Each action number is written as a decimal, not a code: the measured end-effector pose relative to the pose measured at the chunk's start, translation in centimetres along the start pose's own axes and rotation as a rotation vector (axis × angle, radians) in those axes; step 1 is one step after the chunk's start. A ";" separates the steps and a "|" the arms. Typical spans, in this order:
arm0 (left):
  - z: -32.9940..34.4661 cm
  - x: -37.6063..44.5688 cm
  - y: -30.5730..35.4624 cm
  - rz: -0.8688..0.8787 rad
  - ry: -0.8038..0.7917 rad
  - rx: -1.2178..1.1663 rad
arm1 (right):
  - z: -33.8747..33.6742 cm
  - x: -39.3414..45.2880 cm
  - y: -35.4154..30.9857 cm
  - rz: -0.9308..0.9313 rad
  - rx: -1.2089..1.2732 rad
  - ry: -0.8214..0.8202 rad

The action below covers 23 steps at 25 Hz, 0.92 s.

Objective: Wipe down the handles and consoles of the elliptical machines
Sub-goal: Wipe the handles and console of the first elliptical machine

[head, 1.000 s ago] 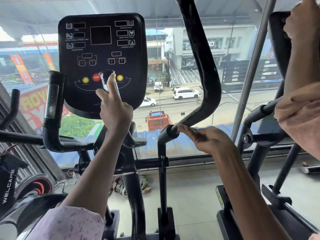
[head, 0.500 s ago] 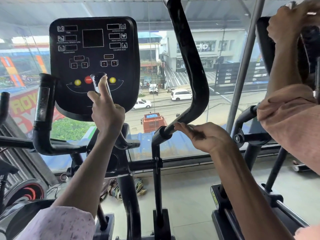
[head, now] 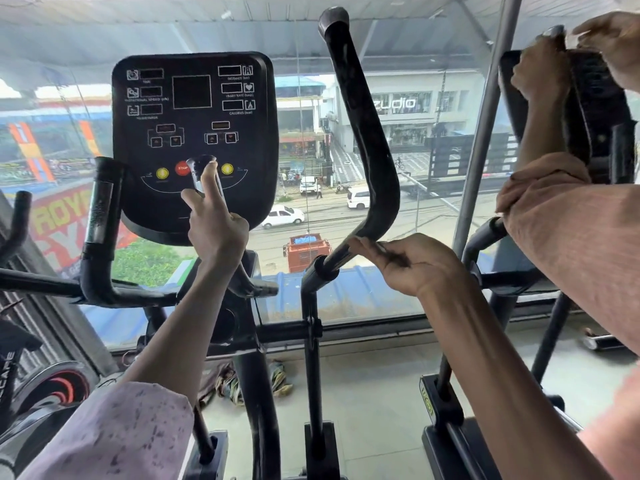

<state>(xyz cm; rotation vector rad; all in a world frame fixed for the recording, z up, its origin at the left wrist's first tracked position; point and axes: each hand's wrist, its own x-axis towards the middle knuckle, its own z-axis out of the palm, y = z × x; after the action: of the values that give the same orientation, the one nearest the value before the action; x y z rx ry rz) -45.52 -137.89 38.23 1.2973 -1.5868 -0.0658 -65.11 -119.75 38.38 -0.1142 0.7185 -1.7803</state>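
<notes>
I'm looking out through a big window (head: 426, 188) that fills the wall ahead, bright with flat daylight. Below it runs a street (head: 408, 216) with a white car (head: 282, 216), a white van (head: 358, 197) and an orange truck (head: 306, 251) nearest the glass. A white building (head: 408, 109) stands across the road. A grey post (head: 485, 126) rises at right. The floor (head: 374, 393) is pale, with a bundle of rags (head: 252, 382) lying on it.

Open gap between console (head: 194, 133) and right handle (head: 367, 150); another person's arm (head: 571, 237) crowds the far right.
</notes>
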 end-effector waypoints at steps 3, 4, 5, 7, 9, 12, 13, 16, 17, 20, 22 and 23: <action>0.2 0.0 -0.2 0.015 0.006 -0.015 | 0.9 -2.3 1.0 -0.171 -0.047 0.007; 0.3 0.1 -0.3 0.018 0.009 -0.017 | 1.0 -3.0 1.7 -0.272 -0.090 0.012; 0.3 0.0 -0.3 0.021 0.009 -0.015 | 0.9 -3.5 2.6 -0.403 -0.148 0.031; 0.3 0.0 -0.4 0.019 0.004 -0.014 | 0.2 -3.9 5.0 -0.821 -0.344 0.169; 0.2 0.0 -0.2 0.020 0.001 -0.019 | -1.0 -2.7 6.3 -1.370 -0.582 0.314; 0.2 0.0 -0.1 0.017 -0.001 -0.019 | -1.9 0.1 6.1 -1.813 -1.020 0.180; 0.2 0.0 -0.1 0.020 -0.004 -0.026 | -1.6 0.8 5.5 -1.847 -1.117 0.147; 0.3 0.0 -0.3 0.028 0.009 -0.023 | -1.8 3.0 4.2 -1.983 -1.364 0.103; 0.3 0.0 -0.4 0.028 0.015 -0.019 | -2.3 3.5 3.8 -2.027 -1.431 0.075; 0.5 0.1 -0.4 0.024 0.032 -0.015 | -3.5 3.8 2.7 -2.138 -1.527 0.014; 0.6 0.1 -0.4 0.026 0.038 -0.023 | -4.1 3.6 2.1 -2.228 -1.572 0.008; 0.6 0.1 -0.3 0.029 0.042 -0.025 | -4.3 3.4 2.0 -2.269 -1.593 0.017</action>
<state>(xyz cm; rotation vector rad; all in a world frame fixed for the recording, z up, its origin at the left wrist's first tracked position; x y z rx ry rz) -45.67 -138.37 37.81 1.2480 -1.5639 -0.0400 -66.38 -121.35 32.87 -2.9023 2.2710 -2.1581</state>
